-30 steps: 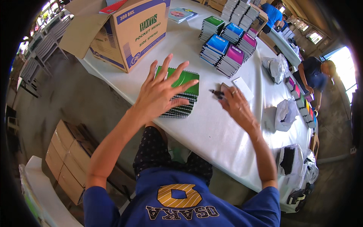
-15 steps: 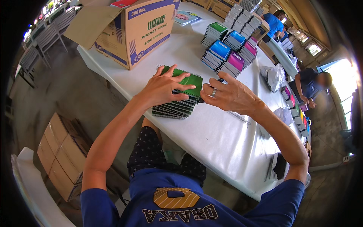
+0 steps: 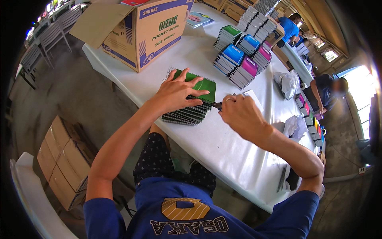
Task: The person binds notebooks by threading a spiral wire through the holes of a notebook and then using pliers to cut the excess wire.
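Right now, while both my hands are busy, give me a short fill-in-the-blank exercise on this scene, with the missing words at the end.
1. The left hand rests on a stack of spiral notebooks whose top cover is ____.
2. The right hand holds a dark tool whose tip points toward the picture's ____ side.
3. The colored notebook stacks stand to the ____ of the large cardboard box in the picture.

Missing words: green; left; right.
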`<state>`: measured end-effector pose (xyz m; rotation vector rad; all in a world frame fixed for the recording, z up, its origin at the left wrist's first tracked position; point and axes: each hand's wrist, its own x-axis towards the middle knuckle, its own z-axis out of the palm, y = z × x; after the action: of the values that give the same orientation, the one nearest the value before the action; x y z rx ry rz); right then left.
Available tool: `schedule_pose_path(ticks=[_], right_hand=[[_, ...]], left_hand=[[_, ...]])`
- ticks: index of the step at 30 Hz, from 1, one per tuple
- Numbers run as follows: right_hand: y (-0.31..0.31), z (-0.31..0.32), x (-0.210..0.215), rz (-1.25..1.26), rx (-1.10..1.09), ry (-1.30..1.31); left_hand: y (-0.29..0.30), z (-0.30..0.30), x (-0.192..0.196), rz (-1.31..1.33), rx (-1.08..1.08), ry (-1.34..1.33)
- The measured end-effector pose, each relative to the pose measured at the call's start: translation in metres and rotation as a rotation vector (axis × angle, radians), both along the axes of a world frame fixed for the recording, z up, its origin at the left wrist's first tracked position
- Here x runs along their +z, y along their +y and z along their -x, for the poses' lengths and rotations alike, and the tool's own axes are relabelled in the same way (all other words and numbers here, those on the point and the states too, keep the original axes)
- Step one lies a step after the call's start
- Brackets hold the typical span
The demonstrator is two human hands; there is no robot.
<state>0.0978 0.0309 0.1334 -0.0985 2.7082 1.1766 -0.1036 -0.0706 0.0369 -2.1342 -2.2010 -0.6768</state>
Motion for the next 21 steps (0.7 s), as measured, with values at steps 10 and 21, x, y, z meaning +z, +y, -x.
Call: schedule_pose_path(ticks=[10,21], right_hand=[[0.031,0.010,0.010,0.022,0.561,0.063],[-0.009,0.000,-0.004,-0.014,-0.076,-0.084]], left_hand=[[0.000,0.000,0.002,0.029,0.008,-0.012],[0.000,0.001,-0.001,0.016,0.002,0.023]])
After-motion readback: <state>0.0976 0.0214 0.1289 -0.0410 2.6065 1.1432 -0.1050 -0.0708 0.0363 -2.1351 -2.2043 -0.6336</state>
